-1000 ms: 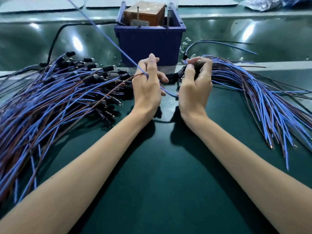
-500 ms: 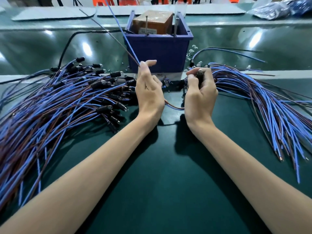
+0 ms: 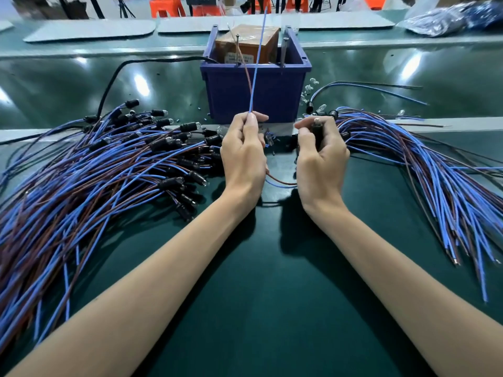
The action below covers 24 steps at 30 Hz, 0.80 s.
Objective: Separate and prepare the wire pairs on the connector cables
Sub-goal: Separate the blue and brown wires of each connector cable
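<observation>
My left hand (image 3: 243, 156) pinches a blue wire (image 3: 257, 61) and a brown wire (image 3: 243, 59) of one cable, and both wires stand up in front of the bin. My right hand (image 3: 321, 156) grips that cable's black connector (image 3: 317, 129), its metal tip pointing up between my fingers. The two wires loop between my wrists at the cable's slack (image 3: 280, 184). A big heap of connector cables (image 3: 89, 172) lies to the left. A second bundle of cables (image 3: 424, 159) fans out to the right.
A blue plastic bin (image 3: 255, 85) with a brown box (image 3: 246, 46) inside stands just beyond my hands. A black cord (image 3: 114, 77) runs to it from the left. Small clear bulbs (image 3: 310, 88) lie right of the bin. A raised ledge (image 3: 449, 123) crosses the green table.
My left hand has swung the wire pair from leaning left to nearly upright, and the two wire ends have spread apart. My right hand keeps its hold on the connector.
</observation>
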Motion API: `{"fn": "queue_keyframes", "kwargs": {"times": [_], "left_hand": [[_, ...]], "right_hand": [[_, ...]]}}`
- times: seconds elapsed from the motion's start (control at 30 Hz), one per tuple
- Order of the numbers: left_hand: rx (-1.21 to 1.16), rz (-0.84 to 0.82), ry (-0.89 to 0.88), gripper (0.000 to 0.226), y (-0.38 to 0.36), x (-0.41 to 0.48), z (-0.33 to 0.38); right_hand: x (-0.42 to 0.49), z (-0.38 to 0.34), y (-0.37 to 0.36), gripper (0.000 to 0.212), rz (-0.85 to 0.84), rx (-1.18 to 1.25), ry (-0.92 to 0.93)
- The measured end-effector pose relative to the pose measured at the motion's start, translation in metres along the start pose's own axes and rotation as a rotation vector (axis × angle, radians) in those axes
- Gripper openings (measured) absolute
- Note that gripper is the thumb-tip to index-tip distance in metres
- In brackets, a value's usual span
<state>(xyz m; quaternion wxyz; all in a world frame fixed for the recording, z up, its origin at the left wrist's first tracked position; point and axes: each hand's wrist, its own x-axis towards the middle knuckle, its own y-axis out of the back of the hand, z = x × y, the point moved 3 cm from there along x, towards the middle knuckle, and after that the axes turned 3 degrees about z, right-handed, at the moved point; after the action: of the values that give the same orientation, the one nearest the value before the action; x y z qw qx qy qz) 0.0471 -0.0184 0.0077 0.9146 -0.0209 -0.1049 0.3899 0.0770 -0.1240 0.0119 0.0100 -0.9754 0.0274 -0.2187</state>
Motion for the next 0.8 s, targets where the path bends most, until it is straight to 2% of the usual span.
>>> {"fn": "queue_keyframes", "kwargs": {"times": [0.13,0.23,0.3,0.37,0.53,0.67,0.8], "left_hand": [[0.026,0.008,-0.022,0.033,0.000,0.000,0.001],[0.014,0.007,-0.019,0.035,-0.001,0.001,0.001],[0.013,0.012,-0.015,0.035,0.000,0.002,0.001],[0.005,0.025,-0.007,0.035,0.000,0.002,0.001],[0.026,0.044,0.021,0.034,-0.001,0.002,0.000],[0.015,0.041,0.007,0.035,-0.001,0.002,0.001],[-0.010,0.039,-0.013,0.039,0.000,0.002,0.002]], "right_hand": [[0.003,-0.014,-0.006,0.013,-0.045,-0.096,0.099],[0.025,-0.018,-0.020,0.003,-0.084,-0.179,-0.008],[0.038,-0.017,-0.029,0.009,-0.194,-0.155,-0.162],[0.043,-0.016,-0.035,0.016,-0.300,-0.015,-0.290],[0.049,-0.017,-0.033,0.011,-0.349,0.208,-0.443],[0.048,-0.018,-0.036,0.010,-0.430,0.176,-0.434],[0.045,-0.019,-0.039,0.019,-0.475,0.165,-0.415]]}}
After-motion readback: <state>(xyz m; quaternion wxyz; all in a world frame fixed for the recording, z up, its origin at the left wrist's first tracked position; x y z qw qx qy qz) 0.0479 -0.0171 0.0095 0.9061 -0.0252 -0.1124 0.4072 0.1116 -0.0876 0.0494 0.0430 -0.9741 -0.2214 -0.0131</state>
